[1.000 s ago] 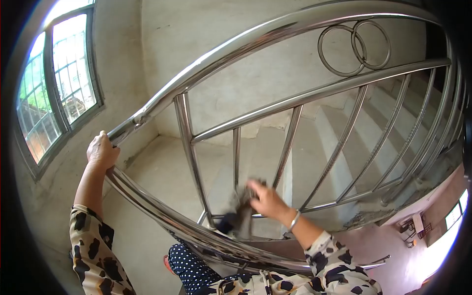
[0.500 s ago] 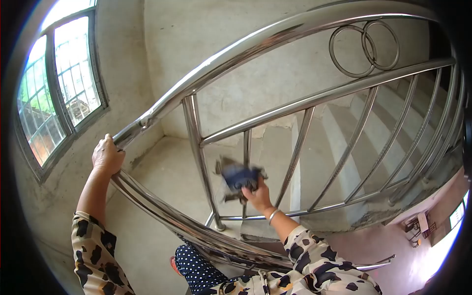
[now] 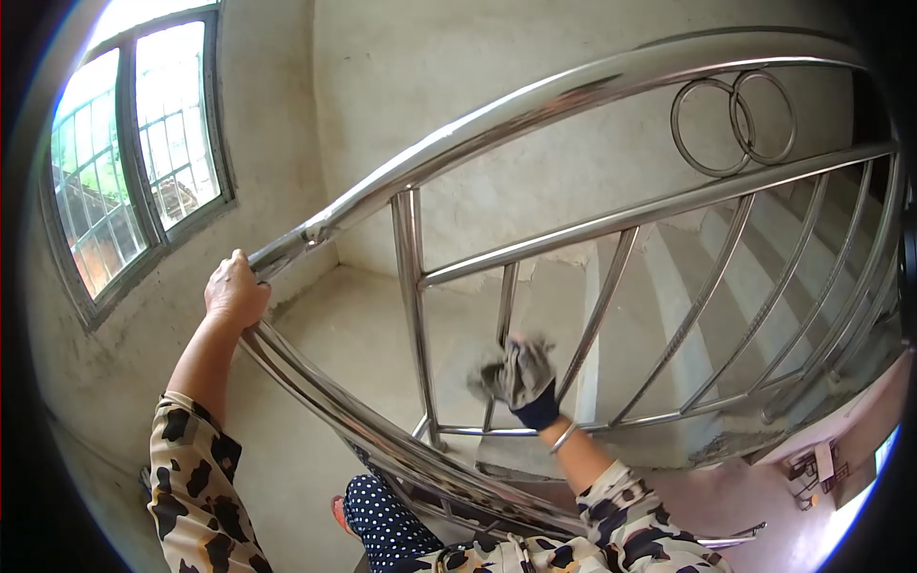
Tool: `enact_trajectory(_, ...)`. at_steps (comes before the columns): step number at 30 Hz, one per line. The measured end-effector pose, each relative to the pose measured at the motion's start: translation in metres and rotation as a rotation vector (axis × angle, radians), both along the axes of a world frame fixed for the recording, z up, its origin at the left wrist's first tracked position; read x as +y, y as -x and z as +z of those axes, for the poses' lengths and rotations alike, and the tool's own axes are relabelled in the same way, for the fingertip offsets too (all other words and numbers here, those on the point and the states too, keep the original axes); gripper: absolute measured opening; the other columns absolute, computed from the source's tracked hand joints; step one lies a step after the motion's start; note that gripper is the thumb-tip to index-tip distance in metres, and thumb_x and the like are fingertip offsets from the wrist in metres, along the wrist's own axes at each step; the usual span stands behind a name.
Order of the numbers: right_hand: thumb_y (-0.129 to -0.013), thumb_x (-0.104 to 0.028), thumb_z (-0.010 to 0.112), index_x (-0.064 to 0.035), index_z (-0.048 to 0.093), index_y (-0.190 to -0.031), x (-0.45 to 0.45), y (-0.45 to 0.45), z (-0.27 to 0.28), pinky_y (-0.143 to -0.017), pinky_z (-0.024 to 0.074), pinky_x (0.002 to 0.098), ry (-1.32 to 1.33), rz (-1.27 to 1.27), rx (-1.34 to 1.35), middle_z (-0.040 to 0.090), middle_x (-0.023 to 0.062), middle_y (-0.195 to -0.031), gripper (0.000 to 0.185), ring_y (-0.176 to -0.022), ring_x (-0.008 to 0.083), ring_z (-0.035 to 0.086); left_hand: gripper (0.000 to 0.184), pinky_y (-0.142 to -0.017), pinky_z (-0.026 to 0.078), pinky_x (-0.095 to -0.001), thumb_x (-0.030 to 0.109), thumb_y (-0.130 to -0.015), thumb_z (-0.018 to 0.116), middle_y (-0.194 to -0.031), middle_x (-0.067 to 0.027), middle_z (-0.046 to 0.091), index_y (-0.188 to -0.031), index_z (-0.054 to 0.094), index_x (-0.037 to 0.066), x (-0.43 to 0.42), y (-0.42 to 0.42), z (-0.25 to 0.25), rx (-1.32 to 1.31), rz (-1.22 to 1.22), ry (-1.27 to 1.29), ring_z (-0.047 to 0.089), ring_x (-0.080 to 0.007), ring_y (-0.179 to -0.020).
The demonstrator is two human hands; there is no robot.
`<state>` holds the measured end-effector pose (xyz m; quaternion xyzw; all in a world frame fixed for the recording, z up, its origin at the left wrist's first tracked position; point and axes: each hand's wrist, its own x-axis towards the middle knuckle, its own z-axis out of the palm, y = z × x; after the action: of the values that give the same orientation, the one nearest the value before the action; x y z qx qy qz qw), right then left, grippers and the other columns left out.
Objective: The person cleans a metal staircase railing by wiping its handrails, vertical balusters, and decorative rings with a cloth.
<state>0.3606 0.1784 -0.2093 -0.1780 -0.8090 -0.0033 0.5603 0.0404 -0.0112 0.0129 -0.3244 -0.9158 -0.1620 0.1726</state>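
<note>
At the bend of the steel handrail (image 3: pixel 478 129), my left hand (image 3: pixel 237 289) is closed over the rail's end. My right hand (image 3: pixel 557 430), with a bangle at the wrist, is at a thin upright bar (image 3: pixel 508 291) of the railing. A grey and navy cloth (image 3: pixel 525 372) covers most of this hand and hides its fingers. Motion blurs the cloth, and it overlaps the lower half of the bar. Just to its left stands a thicker steel post (image 3: pixel 409 286).
Beyond the railing, concrete steps (image 3: pixel 669 296) rise to the right. A barred window (image 3: pixel 134 153) is in the left wall. Another railing section (image 3: pixel 382 430) slopes down past my dotted trouser leg (image 3: pixel 382 520). Far below at right is a pinkish floor (image 3: pixel 707 497) with furniture.
The cloth was held out in my right hand with fingers showing; now it wraps over the hand at the bar. My left hand stays on the rail. The view has shifted slightly.
</note>
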Motion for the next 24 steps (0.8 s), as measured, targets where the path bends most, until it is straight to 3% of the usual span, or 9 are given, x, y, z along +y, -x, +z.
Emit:
enact_trajectory(1, -0.077, -0.024, 0.054, -0.0035, 0.056, -0.098, -0.022, 0.0, 0.028, -0.076, 0.0428, 0.04, 0.009, -0.004, -0.001, 0.056, 0.0175, -0.097, 0.029, -0.088, 0.0317, 0.053, 0.041, -0.087, 0.043, -0.0369, 0.02, -0.069, 0.062, -0.105, -0.0181, 0.055, -0.103, 0.049, 0.001, 0.0, 0.0, 0.0, 0.006, -0.003, 0.014, 0.052, -0.0308, -0.102)
enact_trajectory(4, -0.07, -0.018, 0.06, -0.0065, 0.058, -0.108, -0.037, -0.009, 0.169, -0.079, 0.0392, 0.0419, -0.3, 0.002, 0.006, 0.056, 0.0175, -0.097, 0.039, -0.086, 0.0307, 0.053, 0.04, -0.087, 0.043, -0.0371, 0.02, -0.07, 0.06, -0.105, -0.018, 0.055, -0.103, 0.049, 0.001, -0.001, 0.004, -0.003, 0.016, -0.004, -0.014, 0.053, -0.0308, -0.102)
enact_trajectory(6, -0.068, -0.017, 0.06, -0.0079, 0.063, -0.096, -0.042, 0.004, 0.214, -0.081, 0.0361, 0.0412, -0.42, -0.265, -0.243, 0.059, 0.0151, -0.086, 0.03, -0.084, 0.0296, 0.053, 0.04, -0.087, 0.042, -0.037, 0.02, -0.07, 0.06, -0.105, -0.0181, 0.055, -0.104, 0.049, 0.001, -0.002, 0.001, 0.0, 0.006, -0.002, -0.022, 0.053, -0.0308, -0.102)
enact_trajectory(8, -0.067, -0.013, 0.057, -0.0106, 0.062, -0.072, -0.032, 0.028, 0.221, -0.076, 0.0358, 0.0403, -0.375, -0.447, -0.551, 0.061, 0.0097, -0.066, 0.008, -0.08, 0.0262, 0.054, 0.04, -0.088, 0.042, -0.037, 0.02, -0.07, 0.06, -0.105, -0.0181, 0.055, -0.104, 0.049, 0.001, -0.003, 0.001, -0.001, -0.003, -0.004, -0.03, 0.053, -0.0309, -0.102)
enact_trajectory(12, -0.069, -0.016, 0.051, -0.0103, 0.058, -0.068, -0.008, 0.093, 0.193, -0.065, 0.0404, 0.0399, -0.318, -0.347, -0.567, 0.06, 0.011, -0.064, 0.009, -0.066, 0.0269, 0.057, 0.04, -0.088, 0.042, -0.0366, 0.02, -0.07, 0.06, -0.105, -0.0176, 0.055, -0.104, 0.049, 0.002, -0.002, 0.004, -0.003, -0.006, 0.002, -0.029, 0.053, -0.0308, -0.102)
enact_trajectory(15, -0.069, -0.014, 0.05, -0.0113, 0.057, -0.067, -0.008, 0.127, 0.168, -0.059, 0.0407, 0.0392, -0.28, -0.405, -0.376, 0.06, 0.0124, -0.061, 0.007, -0.061, 0.0273, 0.057, 0.04, -0.088, 0.042, -0.0364, 0.02, -0.07, 0.061, -0.105, -0.0177, 0.055, -0.104, 0.049, 0.002, -0.003, 0.005, -0.001, -0.035, 0.002, -0.059, 0.053, -0.0306, -0.102)
enact_trajectory(20, -0.075, -0.016, 0.048, -0.014, 0.057, -0.078, -0.013, 0.076, 0.195, -0.063, 0.0417, 0.0357, -0.362, -0.344, -0.742, 0.063, 0.0075, -0.066, 0.01, -0.068, 0.0234, 0.061, 0.04, -0.086, 0.043, -0.0377, 0.019, -0.067, 0.064, -0.103, -0.018, 0.056, -0.101, 0.05, 0.002, -0.003, 0.011, -0.007, -0.023, -0.061, -0.128, 0.053, -0.0313, -0.101)
enact_trajectory(22, -0.064, -0.012, 0.057, -0.0117, 0.057, -0.075, -0.015, 0.033, 0.223, -0.064, 0.044, 0.0361, -0.314, -0.326, -0.694, 0.06, 0.0101, -0.063, 0.011, -0.065, 0.0249, 0.06, 0.042, -0.085, 0.043, -0.038, 0.019, -0.065, 0.066, -0.101, -0.0184, 0.056, -0.1, 0.05, 0.001, -0.003, 0.012, -0.007, -0.029, -0.078, -0.138, 0.053, -0.0322, -0.1)
enact_trajectory(24, -0.059, -0.01, 0.059, -0.011, 0.06, -0.082, -0.025, -0.017, 0.252, -0.066, 0.0441, 0.0372, -0.324, -0.37, -0.66, 0.06, 0.011, -0.064, 0.023, -0.066, 0.0248, 0.059, 0.043, -0.085, 0.043, -0.0379, 0.019, -0.065, 0.066, -0.101, -0.0186, 0.056, -0.1, 0.05, 0.001, -0.003, 0.01, -0.006, -0.027, -0.077, -0.138, 0.053, -0.0323, -0.1)
